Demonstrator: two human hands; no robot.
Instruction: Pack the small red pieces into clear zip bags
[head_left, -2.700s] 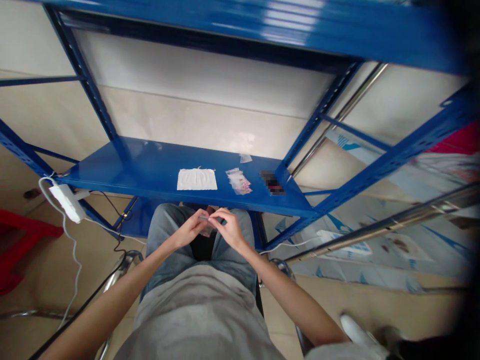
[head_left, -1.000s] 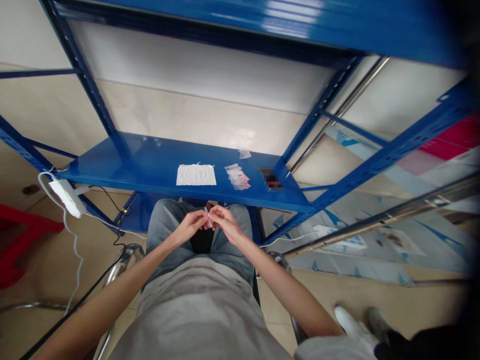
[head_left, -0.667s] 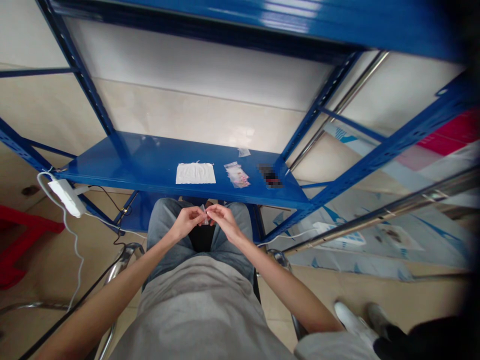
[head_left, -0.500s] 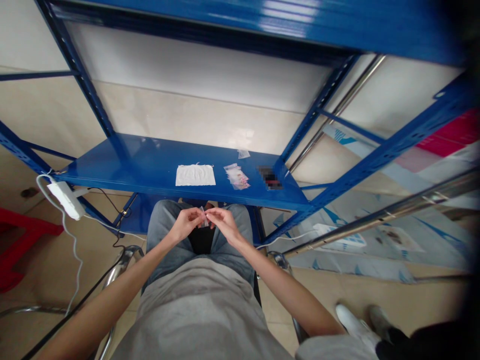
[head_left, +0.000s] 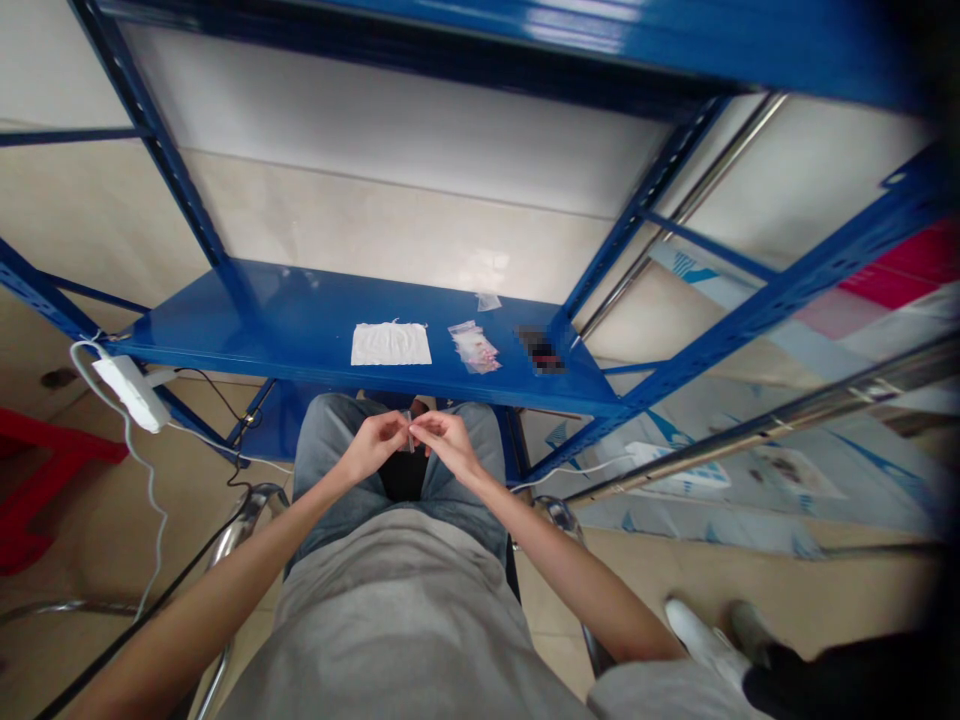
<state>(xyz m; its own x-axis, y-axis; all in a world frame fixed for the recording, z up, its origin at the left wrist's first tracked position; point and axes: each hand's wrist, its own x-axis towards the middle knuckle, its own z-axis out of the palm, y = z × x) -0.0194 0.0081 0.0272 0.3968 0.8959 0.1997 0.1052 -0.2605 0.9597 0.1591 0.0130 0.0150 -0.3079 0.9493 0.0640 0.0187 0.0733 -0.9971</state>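
Above my lap, a small clear plastic bag (head_left: 409,441) sits between my two hands. My left hand (head_left: 377,443) pinches it from one side, and the fingertips of my right hand (head_left: 444,440) close on it from the other, near its upper part. What the bag contains is too small to make out. Beyond my knees, on the blue shelf (head_left: 300,325), lie a white cloth pouch (head_left: 391,345), a pile of clear zip bags (head_left: 474,347) with pinkish bits inside, and another small clear bag (head_left: 488,301) farther back.
A dark, blurred-out object (head_left: 541,350) lies at the shelf's right end. A white power strip (head_left: 131,392) with cables hangs at the left corner, near a red stool (head_left: 45,490). A metal rail (head_left: 750,420) runs along the right. Another person's shoes (head_left: 709,640) show at lower right.
The view has shifted slightly, so the shelf's things appear a little higher. My hands stay together on the small bag with only slight finger movement.
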